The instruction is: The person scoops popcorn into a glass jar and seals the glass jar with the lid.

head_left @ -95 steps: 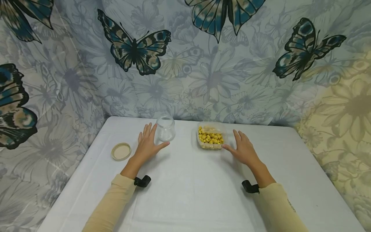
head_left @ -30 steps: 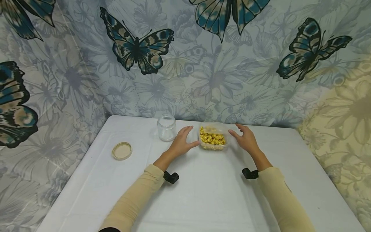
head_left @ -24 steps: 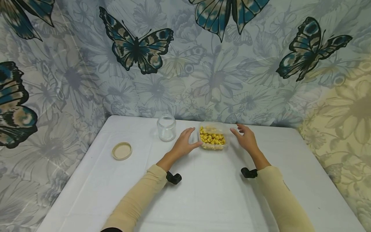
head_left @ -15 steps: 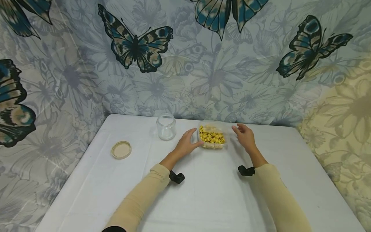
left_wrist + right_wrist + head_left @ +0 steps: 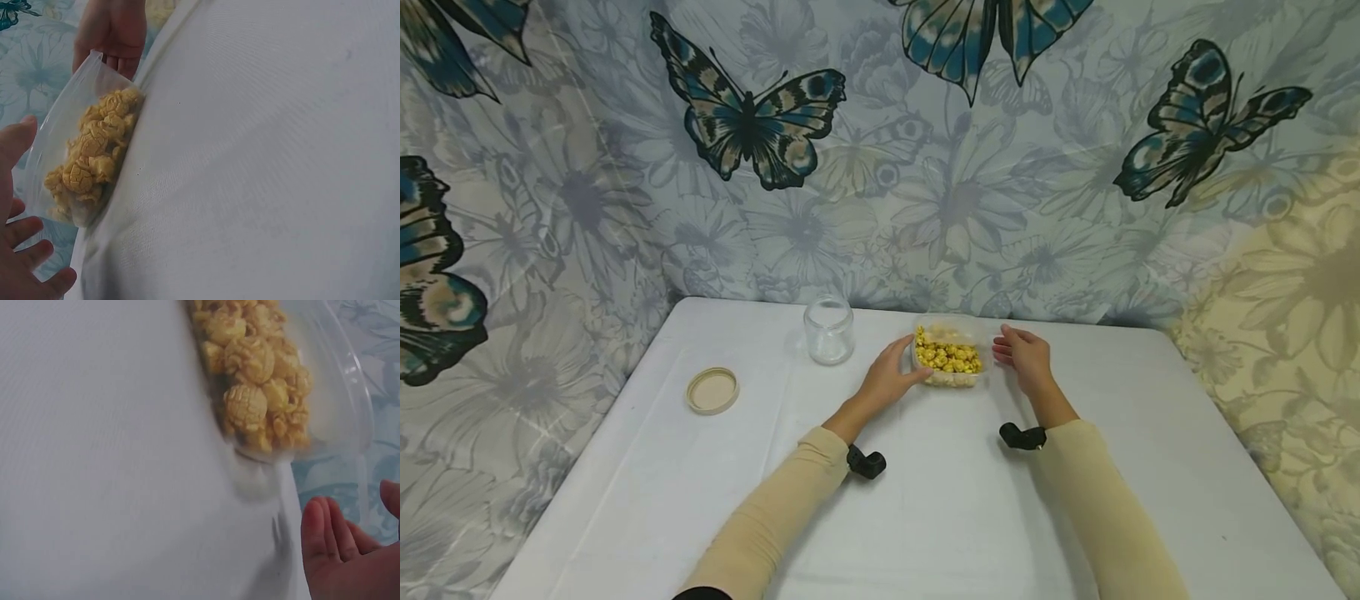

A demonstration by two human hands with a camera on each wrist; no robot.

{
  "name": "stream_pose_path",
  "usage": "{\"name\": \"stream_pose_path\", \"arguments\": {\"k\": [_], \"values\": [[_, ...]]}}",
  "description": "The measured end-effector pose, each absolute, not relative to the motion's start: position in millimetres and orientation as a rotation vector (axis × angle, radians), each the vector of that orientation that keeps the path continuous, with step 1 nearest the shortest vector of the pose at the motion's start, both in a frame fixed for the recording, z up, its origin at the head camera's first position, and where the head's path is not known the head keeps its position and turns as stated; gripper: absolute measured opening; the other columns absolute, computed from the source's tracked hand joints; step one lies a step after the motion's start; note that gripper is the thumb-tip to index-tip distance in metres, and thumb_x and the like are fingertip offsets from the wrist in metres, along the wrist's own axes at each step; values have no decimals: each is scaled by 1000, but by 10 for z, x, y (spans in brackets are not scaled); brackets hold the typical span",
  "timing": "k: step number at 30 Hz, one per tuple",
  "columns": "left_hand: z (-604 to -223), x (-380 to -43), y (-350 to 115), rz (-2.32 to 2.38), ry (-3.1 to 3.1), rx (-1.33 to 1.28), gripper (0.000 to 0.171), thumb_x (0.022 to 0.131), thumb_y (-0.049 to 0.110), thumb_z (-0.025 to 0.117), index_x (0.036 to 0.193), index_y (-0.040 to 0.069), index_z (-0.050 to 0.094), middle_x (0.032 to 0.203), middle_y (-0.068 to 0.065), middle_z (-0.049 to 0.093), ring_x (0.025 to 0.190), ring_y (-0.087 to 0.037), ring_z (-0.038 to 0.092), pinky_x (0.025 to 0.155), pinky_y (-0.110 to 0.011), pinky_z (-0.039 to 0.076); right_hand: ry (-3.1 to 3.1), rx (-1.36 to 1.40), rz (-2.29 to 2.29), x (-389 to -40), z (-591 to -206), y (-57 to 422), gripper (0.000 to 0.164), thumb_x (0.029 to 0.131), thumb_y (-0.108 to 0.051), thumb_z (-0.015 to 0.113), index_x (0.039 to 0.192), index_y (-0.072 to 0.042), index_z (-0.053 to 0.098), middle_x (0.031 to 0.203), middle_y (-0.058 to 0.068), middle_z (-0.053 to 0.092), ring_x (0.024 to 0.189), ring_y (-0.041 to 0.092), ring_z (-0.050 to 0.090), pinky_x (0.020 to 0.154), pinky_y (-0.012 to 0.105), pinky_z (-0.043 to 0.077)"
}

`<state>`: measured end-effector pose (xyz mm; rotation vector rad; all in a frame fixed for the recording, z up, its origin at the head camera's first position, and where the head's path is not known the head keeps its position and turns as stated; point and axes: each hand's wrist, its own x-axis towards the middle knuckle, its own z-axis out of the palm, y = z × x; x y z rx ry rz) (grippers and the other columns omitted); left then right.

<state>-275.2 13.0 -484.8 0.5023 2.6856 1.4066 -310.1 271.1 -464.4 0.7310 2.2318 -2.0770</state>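
Observation:
A clear plastic container point(image 5: 986, 340) with yellow caramel popcorn point(image 5: 953, 358) stands near the table's back edge. My left hand point(image 5: 883, 379) is at its left side, thumb by the front corner and fingers spread; whether it touches the wall cannot be told. In the left wrist view, the thumb and fingers lie apart around the near end of the container point(image 5: 62, 103). My right hand point(image 5: 1030, 357) is just off the right side, fingers loosely bent and holding nothing. A gap shows between its fingertips point(image 5: 314, 515) and the container in the right wrist view.
A clear glass jar point(image 5: 829, 335) without a lid stands upright left of the container. Further left, a round beige-rimmed lid point(image 5: 712, 391) lies on the white-covered table point(image 5: 925, 517). Behind the table hangs a butterfly-print cloth point(image 5: 880, 208).
My left hand has gone from beside the jar rightward to the container's left side. My right hand has shifted slightly inward, its fingers turning toward the container's right side. The container stays put.

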Motion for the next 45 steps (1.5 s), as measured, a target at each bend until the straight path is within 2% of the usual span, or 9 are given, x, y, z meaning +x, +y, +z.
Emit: {"name": "stream_pose_path", "arguments": {"k": [6,11,14,22,27,29,34,39,45], "values": [[-4817,-2767,143,1440,2677,485,74,92,39,66,152,11,33,156,-12,35,145,-31,33,118,-48,31,1847,794,-2339,-3143,-4537,2679,53,99,-27,57,144,-5,42,74,-4,68,72,7,67,70,19,58],[-4821,-2765,152,1428,2671,492,75,92,39,66,152,11,33,157,-12,35,146,-31,32,119,-47,30,1685,829,-2459,-3125,-4451,2652,21,97,-16,59,116,-6,56,68,0,69,67,10,67,65,21,58],[-4833,-2765,156,1404,2686,512,75,92,40,66,152,10,33,157,-12,35,146,-30,32,119,-46,30,1692,810,-2533,-3113,-4383,2639,13,97,-13,58,108,-5,59,67,0,68,63,10,66,61,20,58],[-4825,-2779,161,1337,2730,555,74,93,41,64,152,9,32,157,-12,35,146,-29,32,119,-44,30,2275,533,-2493,-3083,-4067,2578,33,97,-14,59,120,10,58,66,-5,64,57,5,62,57,16,54],[-4828,-2766,155,1329,2738,563,74,94,39,64,152,6,32,156,-14,35,145,-31,32,119,-45,30,2739,312,-2244,-3006,-3897,2519,33,96,-18,61,108,12,65,66,-8,61,56,2,58,56,13,51],[-4827,-2767,160,1316,2735,564,75,94,40,63,153,7,30,157,-13,33,146,-31,31,119,-45,30,2938,195,-2102,-2974,-3856,2500,30,96,-17,59,103,11,68,68,-4,62,56,0,57,55,12,49],[-4799,-2774,174,1267,2722,565,76,95,42,61,154,7,27,159,-12,30,147,-31,28,120,-45,28,3376,-31,-1624,-2936,-3849,2466,24,94,-11,58,95,8,74,77,21,70,57,0,52,55,15,42],[-4801,-2779,178,1226,2742,568,76,95,43,60,154,6,27,159,-12,30,147,-31,28,120,-45,28,3355,26,-1491,-2946,-3990,2453,25,95,-10,57,95,9,74,82,27,71,56,0,50,52,15,41],[-4812,-2784,165,1234,2761,584,76,94,41,62,152,4,30,158,-14,32,146,-32,31,120,-44,28,3107,330,-1728,-2945,-4153,2458,30,97,-15,55,96,10,72,68,10,66,50,-6,51,48,10,45]]}}
